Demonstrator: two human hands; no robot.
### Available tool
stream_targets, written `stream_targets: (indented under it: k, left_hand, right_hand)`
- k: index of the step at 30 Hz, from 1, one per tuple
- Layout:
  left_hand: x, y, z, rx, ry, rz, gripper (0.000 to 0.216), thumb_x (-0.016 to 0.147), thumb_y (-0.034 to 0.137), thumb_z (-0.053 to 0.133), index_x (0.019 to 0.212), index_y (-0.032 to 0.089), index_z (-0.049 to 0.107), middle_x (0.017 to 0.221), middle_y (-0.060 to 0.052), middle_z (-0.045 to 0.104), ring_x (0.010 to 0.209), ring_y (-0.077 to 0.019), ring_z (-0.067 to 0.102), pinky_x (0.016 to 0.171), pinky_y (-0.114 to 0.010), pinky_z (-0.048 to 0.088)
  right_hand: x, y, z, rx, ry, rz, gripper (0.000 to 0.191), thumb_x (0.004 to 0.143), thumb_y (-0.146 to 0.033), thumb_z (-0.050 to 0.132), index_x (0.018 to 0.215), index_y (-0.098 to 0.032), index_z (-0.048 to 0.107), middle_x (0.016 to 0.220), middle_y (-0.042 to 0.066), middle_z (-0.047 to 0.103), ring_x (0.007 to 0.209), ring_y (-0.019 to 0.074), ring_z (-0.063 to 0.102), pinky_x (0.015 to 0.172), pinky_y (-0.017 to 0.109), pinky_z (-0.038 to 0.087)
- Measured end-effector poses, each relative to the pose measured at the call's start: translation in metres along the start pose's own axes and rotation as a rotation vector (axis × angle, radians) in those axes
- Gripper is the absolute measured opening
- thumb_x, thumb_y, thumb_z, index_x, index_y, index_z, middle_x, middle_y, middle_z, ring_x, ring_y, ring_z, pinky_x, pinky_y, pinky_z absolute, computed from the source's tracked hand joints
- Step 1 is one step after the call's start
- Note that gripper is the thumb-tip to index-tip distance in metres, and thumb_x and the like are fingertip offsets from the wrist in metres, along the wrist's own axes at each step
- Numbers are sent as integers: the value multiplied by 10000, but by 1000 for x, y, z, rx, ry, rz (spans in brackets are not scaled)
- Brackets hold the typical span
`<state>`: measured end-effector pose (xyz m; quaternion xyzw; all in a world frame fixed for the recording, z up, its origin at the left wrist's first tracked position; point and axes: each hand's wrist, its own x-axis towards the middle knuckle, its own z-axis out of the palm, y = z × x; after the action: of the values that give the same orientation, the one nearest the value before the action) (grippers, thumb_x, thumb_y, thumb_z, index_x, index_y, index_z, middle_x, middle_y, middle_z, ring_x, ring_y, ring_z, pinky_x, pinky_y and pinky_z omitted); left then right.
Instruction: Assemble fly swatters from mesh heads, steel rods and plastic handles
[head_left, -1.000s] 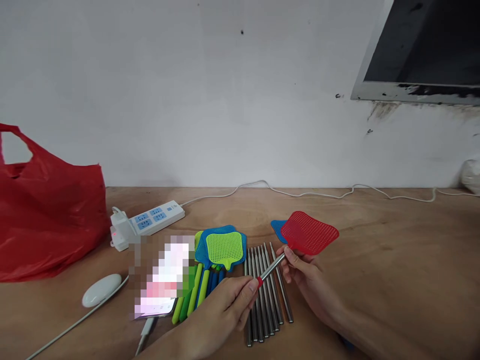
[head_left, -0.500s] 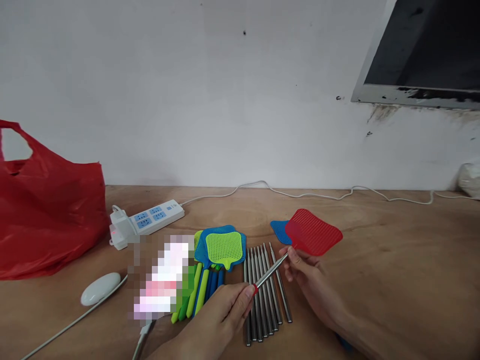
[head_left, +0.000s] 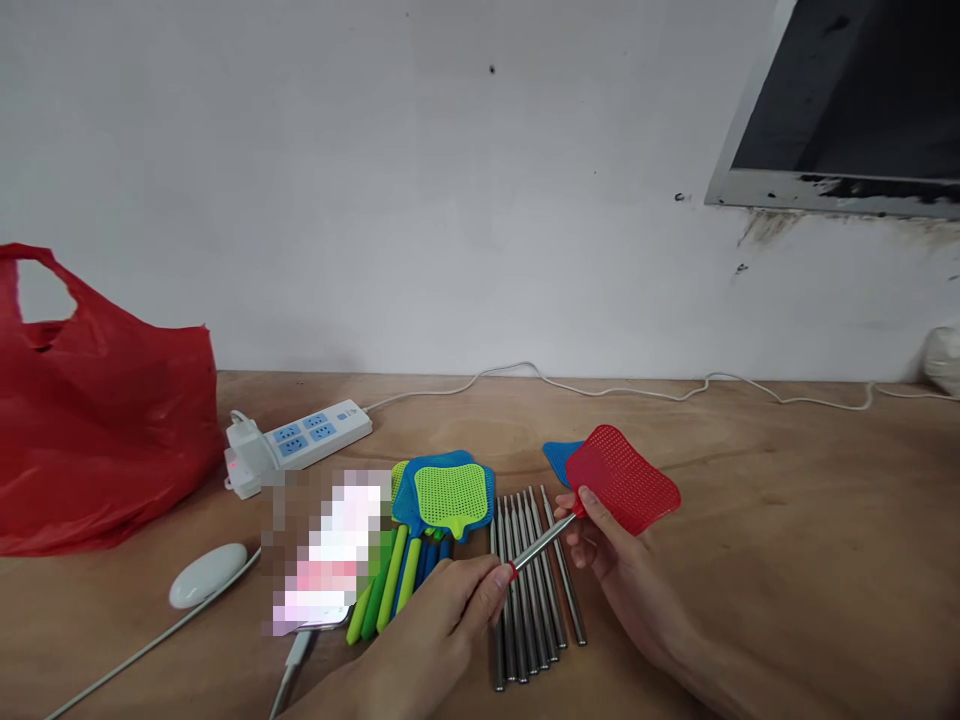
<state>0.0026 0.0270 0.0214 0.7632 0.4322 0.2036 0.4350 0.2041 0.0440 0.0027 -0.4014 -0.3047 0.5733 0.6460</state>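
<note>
My left hand (head_left: 448, 622) is closed around the grip of a red fly swatter, hiding most of that grip. Its silver metal rod (head_left: 544, 543) slants up to the right from a red collar. At the rod's far end, my right hand (head_left: 630, 580) pinches the neck of the red mesh head (head_left: 628, 478), thumb on top. Below the rod lie several loose metal rods (head_left: 525, 600) side by side. Left of them are green and blue mesh heads (head_left: 450, 495) in a pile, with green and blue handles (head_left: 388, 590) beneath. A blue mesh head (head_left: 561, 460) shows partly behind the red one.
On the far left stands a red plastic bag (head_left: 112, 430). A white power strip (head_left: 322, 435) with a plug trails its cable along the wall. Nearer are a white oval object (head_left: 208, 576) and a blurred-out phone (head_left: 330, 560) on a charging cable.
My right thumb and fingers have shifted slightly, from the rod's tip to the neck of the red head. The head has dipped a little; the left hand keeps its grip.
</note>
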Motion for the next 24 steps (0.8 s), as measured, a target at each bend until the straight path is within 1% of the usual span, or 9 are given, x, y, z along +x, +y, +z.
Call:
stream_targets:
  k: [4, 9, 12, 13, 15, 16, 18, 20, 24]
  left_hand:
    - [5, 2, 0, -25, -19, 21, 463, 997, 560, 269, 716, 221, 415, 718, 16, 473, 699, -168, 462, 703, -289, 380]
    - [12, 5, 5, -191, -50, 3, 537, 952, 683, 299, 731, 217, 449, 722, 17, 442, 711, -164, 439, 696, -282, 398]
    - [3, -1, 1, -402, -77, -207, 592, 831, 810, 402, 772, 225, 473, 748, 21, 450, 701, -152, 468, 620, -250, 414]
    - [-1, -4, -2, -435, -80, -314, 588, 799, 821, 448, 792, 234, 478, 741, 28, 452, 680, -147, 479, 570, -234, 403]
    - [-12, -13, -8, -429, -90, -538, 565, 765, 813, 516, 795, 251, 472, 678, 46, 428, 624, -146, 491, 479, -209, 353]
    - [-16, -16, -11, -415, -63, -559, 559, 762, 810, 523, 792, 254, 478, 668, 44, 435, 620, -149, 501, 476, -211, 365]
    - [-20, -18, -14, -403, 43, -441, 529, 805, 783, 489, 832, 255, 524, 793, 9, 532, 720, -161, 549, 584, -242, 453]
    - [-19, -13, -14, -333, 77, -277, 519, 841, 759, 452, 838, 244, 524, 849, -1, 553, 761, -164, 544, 679, -265, 473]
    - [-8, -1, -11, -50, 86, -87, 417, 954, 601, 394, 767, 233, 453, 752, 26, 524, 685, -147, 509, 660, -256, 430]
  right_hand:
    - [-8, 5, 4, -6, -14, 21, 382, 632, -514, 872, 793, -179, 784, 723, 34, 666, 577, 114, 542, 470, 206, 446]
    - [-14, 10, 13, -7, -102, 90, 328, 647, -476, 878, 707, -175, 762, 756, 49, 689, 625, 131, 583, 565, 236, 496]
    - [4, 1, 3, 18, -56, 57, 299, 641, -434, 891, 681, -174, 749, 731, 51, 689, 596, 122, 550, 551, 232, 488]
    - [13, -4, -4, 43, 31, -3, 305, 607, -423, 911, 658, -180, 734, 713, 44, 683, 571, 115, 521, 512, 224, 470]
    - [30, -14, -21, 82, 115, -76, 321, 515, -379, 952, 633, -215, 703, 698, -3, 660, 551, 100, 478, 473, 203, 439]
    - [37, -17, -28, 95, 144, -120, 323, 522, -374, 950, 641, -212, 698, 708, -4, 655, 551, 99, 469, 466, 203, 433]
    - [43, -20, -38, 40, 96, -98, 307, 605, -402, 912, 695, -190, 708, 733, 15, 656, 562, 95, 470, 454, 192, 412]
    - [41, -18, -39, -24, 37, -49, 320, 659, -437, 877, 746, -175, 716, 708, 12, 632, 537, 85, 444, 426, 185, 371]
    - [32, -12, -30, -80, -19, 8, 391, 716, -550, 800, 789, -181, 696, 634, -22, 563, 484, 74, 402, 389, 181, 299]
